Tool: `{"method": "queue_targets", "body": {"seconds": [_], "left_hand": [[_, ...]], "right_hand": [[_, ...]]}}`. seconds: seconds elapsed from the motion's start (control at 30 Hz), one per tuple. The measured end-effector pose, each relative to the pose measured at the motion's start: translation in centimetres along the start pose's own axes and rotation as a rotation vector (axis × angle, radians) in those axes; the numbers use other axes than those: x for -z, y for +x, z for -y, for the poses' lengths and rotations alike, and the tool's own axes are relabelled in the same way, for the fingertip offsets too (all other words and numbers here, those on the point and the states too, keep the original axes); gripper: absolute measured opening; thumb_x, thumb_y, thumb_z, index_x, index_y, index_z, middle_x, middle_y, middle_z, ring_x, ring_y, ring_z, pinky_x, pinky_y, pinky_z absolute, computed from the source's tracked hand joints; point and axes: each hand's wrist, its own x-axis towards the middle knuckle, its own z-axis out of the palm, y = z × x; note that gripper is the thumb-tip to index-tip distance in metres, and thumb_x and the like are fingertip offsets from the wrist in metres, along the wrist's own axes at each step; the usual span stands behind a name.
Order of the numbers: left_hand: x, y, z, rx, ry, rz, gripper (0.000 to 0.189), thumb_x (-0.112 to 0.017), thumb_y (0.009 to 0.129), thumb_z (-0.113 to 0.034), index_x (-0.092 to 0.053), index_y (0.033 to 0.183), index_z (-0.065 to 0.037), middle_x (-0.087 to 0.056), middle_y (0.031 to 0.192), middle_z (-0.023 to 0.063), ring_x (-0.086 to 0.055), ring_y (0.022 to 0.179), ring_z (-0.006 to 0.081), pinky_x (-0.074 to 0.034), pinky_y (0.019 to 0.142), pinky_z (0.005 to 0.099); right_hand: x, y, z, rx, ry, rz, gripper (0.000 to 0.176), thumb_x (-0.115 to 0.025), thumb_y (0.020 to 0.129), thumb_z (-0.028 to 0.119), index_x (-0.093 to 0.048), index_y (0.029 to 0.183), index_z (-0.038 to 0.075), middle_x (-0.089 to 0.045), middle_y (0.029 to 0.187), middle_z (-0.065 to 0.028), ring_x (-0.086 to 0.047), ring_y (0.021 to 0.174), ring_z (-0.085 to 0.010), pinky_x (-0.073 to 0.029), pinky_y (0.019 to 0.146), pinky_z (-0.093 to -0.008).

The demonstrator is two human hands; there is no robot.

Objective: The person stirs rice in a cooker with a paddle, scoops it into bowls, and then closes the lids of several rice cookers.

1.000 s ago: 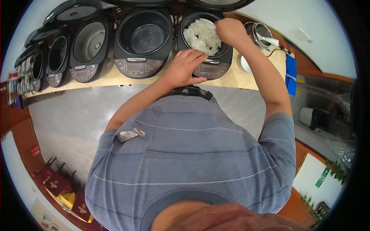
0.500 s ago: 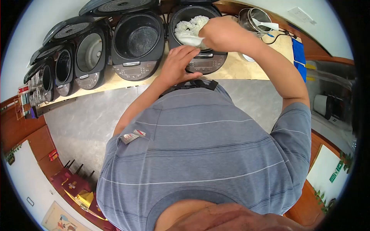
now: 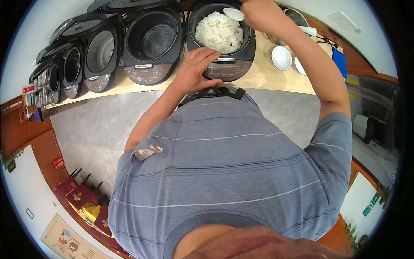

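Note:
White cooked rice [image 3: 219, 33] is heaped in the dark pot of an open rice cooker [image 3: 232, 69] in front of me. My right hand [image 3: 264, 16] is closed around a white rice paddle [image 3: 233, 14], whose blade hangs over the far right side of the pot. The paddle's handle is hidden in my fist. My left hand [image 3: 197, 69] rests against the cooker's front left edge, fingers stretched toward the rim and thumb apart near the control panel. It holds nothing.
Left of it stands another open rice cooker [image 3: 153, 36] with a bare pot, and several more cookers line the counter [image 3: 264, 77]. White bowls [image 3: 281, 58] sit to the right, below a clear container [image 3: 295, 17] with a white-handled utensil [image 3: 308, 31]. A blue object [image 3: 339, 62] lies at the right end.
My right hand has moved up and right with the paddle, from the pot's front to its far right side. More rice and the white bowls are uncovered. My left hand stays about where it was.

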Motion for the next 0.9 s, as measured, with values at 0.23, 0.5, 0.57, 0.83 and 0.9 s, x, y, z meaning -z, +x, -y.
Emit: {"method": "queue_targets", "body": {"seconds": [0.23, 0.5, 0.57, 0.83, 0.9], "left_hand": [[-0.2, 0.2, -0.3, 0.013, -0.023, -0.024, 0.084, -0.099, 0.072, -0.034, -0.069, 0.145, -0.007, -0.069, 0.144, 0.0112, -0.06, 0.136, 0.0369, -0.048, 0.116, 0.0486], [-0.3, 0.1, -0.7, 0.067, 0.053, 0.037, 0.088, -0.101, 0.069, -0.034, -0.068, 0.146, -0.006, -0.068, 0.147, 0.0139, -0.059, 0.139, 0.0379, -0.046, 0.12, 0.0493], [-0.1, 0.0, -1.1, 0.073, 0.048, 0.033, 0.088, -0.101, 0.07, -0.034, -0.067, 0.147, -0.006, -0.068, 0.147, 0.0138, -0.059, 0.139, 0.038, -0.045, 0.121, 0.0493], [-0.4, -0.3, -0.7, 0.057, 0.041, 0.007, 0.085, -0.098, 0.074, -0.037, -0.067, 0.147, -0.008, -0.067, 0.147, 0.0126, -0.058, 0.139, 0.0373, -0.046, 0.119, 0.049], [-0.5, -0.2, -0.7, 0.041, 0.043, -0.022, 0.085, -0.099, 0.073, -0.036, -0.067, 0.147, -0.008, -0.067, 0.146, 0.0121, -0.058, 0.139, 0.0373, -0.046, 0.119, 0.049]], "right_hand": [[-5.6, 2.4, 3.3, 0.096, 0.07, -0.115, 0.013, -0.071, 0.085, 0.002, -0.083, 0.091, 0.002, -0.08, 0.098, -0.0246, -0.08, 0.094, -0.0408, -0.065, 0.08, -0.0513], [-2.1, -0.8, 2.8, 0.238, 0.253, -0.039, 0.021, -0.071, 0.083, 0.003, -0.083, 0.099, -0.002, -0.08, 0.1, -0.0259, -0.08, 0.096, -0.0423, -0.065, 0.08, -0.0519], [-2.4, -1.0, 2.0, 0.23, 0.211, -0.047, 0.022, -0.071, 0.083, 0.002, -0.084, 0.1, -0.001, -0.08, 0.1, -0.0259, -0.08, 0.097, -0.0427, -0.065, 0.081, -0.052], [-5.3, 1.4, 2.1, 0.129, 0.095, -0.012, 0.023, -0.071, 0.082, 0.004, -0.083, 0.101, -0.003, -0.08, 0.104, -0.0268, -0.08, 0.103, -0.0431, -0.065, 0.084, -0.052], [-5.8, 1.1, 1.9, 0.169, 0.203, -0.01, 0.022, -0.068, 0.082, 0.004, -0.083, 0.096, -0.002, -0.08, 0.093, -0.026, -0.081, 0.093, -0.0417, -0.065, 0.079, -0.0509]]}}
